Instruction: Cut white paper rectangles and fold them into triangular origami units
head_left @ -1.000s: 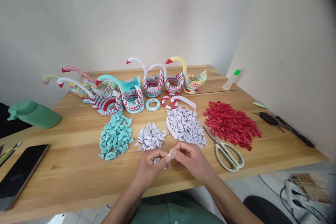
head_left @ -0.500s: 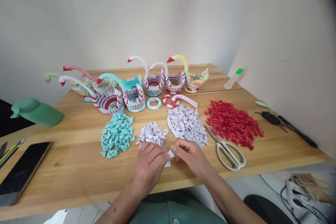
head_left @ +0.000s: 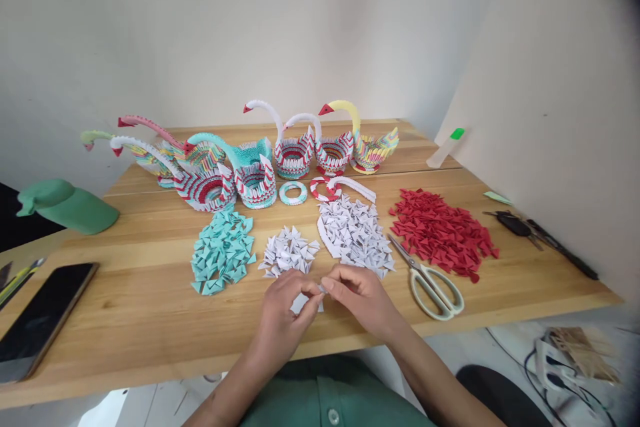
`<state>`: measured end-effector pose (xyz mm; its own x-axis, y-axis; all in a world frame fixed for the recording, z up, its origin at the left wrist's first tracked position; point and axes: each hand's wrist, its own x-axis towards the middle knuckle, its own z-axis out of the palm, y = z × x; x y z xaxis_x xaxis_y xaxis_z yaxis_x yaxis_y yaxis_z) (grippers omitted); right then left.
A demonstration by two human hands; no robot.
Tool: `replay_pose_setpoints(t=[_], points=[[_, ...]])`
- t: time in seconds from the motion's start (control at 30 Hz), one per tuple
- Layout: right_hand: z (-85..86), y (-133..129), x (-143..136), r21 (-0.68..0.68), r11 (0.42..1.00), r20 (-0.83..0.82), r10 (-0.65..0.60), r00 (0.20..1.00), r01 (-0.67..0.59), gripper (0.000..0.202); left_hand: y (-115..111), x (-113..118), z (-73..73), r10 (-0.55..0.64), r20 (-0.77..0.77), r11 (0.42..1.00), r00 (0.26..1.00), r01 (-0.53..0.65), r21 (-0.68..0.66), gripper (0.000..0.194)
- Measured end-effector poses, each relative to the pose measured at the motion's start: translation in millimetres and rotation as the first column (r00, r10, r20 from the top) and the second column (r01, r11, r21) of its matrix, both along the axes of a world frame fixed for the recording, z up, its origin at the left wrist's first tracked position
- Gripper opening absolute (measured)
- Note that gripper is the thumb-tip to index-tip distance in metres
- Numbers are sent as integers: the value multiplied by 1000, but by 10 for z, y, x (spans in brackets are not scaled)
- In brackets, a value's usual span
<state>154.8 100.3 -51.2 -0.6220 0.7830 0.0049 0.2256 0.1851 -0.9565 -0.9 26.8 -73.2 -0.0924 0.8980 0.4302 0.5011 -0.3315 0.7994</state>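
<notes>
Fingertip to fingertip, my left hand point(head_left: 286, 307) and my right hand point(head_left: 361, 297) pinch a small piece of white paper point(head_left: 321, 289) between them, mostly hidden by the fingers. Flat white paper point(head_left: 301, 303) shows on the table below my left hand, partly covered by it. Just beyond my hands lies a small pile of folded white paper triangles point(head_left: 289, 250). A larger pile of white triangles point(head_left: 357, 233) spreads behind my right hand. Turquoise triangles point(head_left: 223, 253) are heaped to the left, red triangles point(head_left: 440, 233) to the right.
Scissors point(head_left: 434, 287) lie right of my right hand. Several paper swans point(head_left: 295, 153) stand at the back, with a turquoise-and-white ring point(head_left: 293, 193) and a red-and-white ring point(head_left: 320, 189) before them. A phone point(head_left: 45, 320) and a green bottle point(head_left: 67, 205) lie left; keys point(head_left: 515, 223) lie right.
My left hand has turned, opening a gap between its thumb and fingers through which the flat white paper shows. Its fingertips now meet the small paper piece at my right hand's fingertips.
</notes>
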Motion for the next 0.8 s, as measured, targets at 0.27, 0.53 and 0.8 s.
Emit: replay_pose_setpoints(t=[0.27,0.53,0.8], points=[[-12,7,-10,99,995,37,-12,999,8,31,45,34,-57,88,305,968,948,-10,-249,9],[-34,25,-53,5,999,35,-39,999,39,33,51,-4,-83,93,466,914,880,110,-391,23],[-127,43,30,-115,993,-64,27,998,-34,47,61,-26,-46,183,576,893,797,110,-436,31]])
